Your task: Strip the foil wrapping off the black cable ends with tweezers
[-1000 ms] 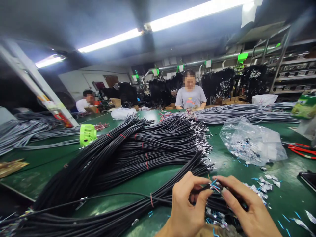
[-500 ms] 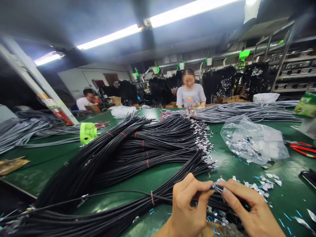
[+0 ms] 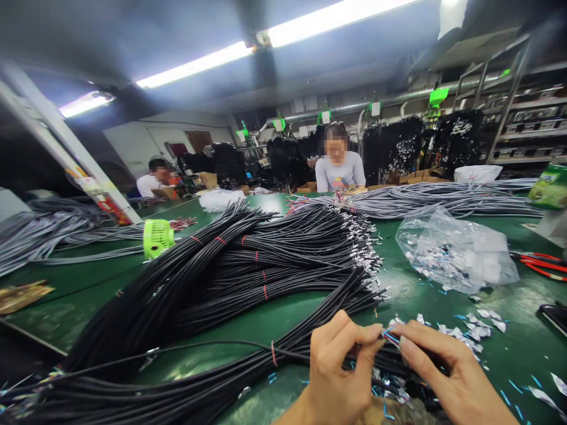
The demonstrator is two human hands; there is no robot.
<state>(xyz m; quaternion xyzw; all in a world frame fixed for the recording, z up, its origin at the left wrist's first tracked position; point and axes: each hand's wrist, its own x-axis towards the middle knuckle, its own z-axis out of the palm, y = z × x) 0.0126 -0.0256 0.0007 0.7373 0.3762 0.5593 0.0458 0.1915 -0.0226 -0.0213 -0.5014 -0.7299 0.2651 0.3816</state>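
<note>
My left hand [image 3: 341, 366] is closed in a pinch at the end of a black cable, at the lower right of the view. Facing it, my right hand [image 3: 447, 366] pinches the same thin wires [image 3: 390, 336], which are blue and reddish. The fingertips of both hands nearly meet there. A bundle of black cables [image 3: 212, 372] with a red tie runs leftward from beneath my hands. Behind it lie more tied black cable bundles [image 3: 287, 260], their stripped ends pointing right.
Beyond my hands, a clear plastic bag [image 3: 460, 254] holds scraps. White and blue scraps [image 3: 476, 330] litter the green table [image 3: 420, 307]. Red-handled pliers [image 3: 543, 262] lie at the right, a green fan [image 3: 158, 239] stands left. Grey cables [image 3: 425, 200] cross the back; a person [image 3: 341, 168] sits behind them.
The person across the table has leaned slightly left with the head lowered. My hands have barely moved and still pinch the wires.
</note>
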